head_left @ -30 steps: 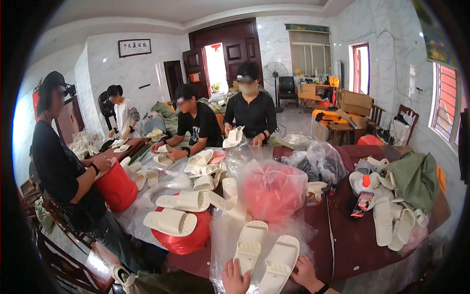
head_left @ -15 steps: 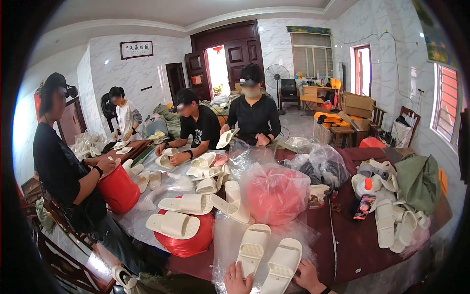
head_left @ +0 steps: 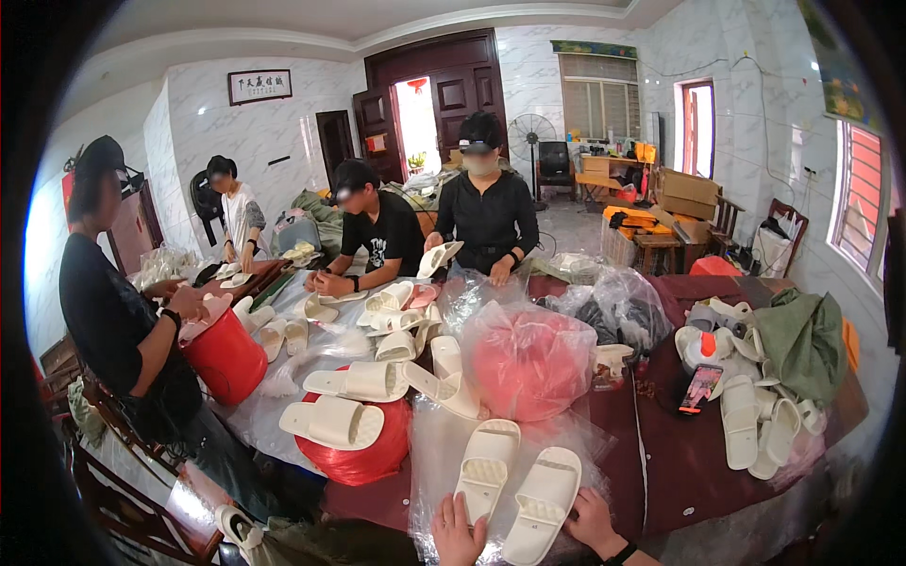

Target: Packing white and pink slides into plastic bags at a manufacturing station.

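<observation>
Though near table edge (head_left: 703, 512), slippers (head_left: 545, 495) apart

Co-worker's (head_left: 485, 212) slipper (head_left: 441, 258) (held up) now flatter

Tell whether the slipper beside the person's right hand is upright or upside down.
Upright: the slipper beside the right hand shows its strap and footbed facing up.

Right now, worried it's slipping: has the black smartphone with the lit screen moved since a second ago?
No: the smartphone shows no clear shift against the maroon tablecloth's long white seam.
</observation>
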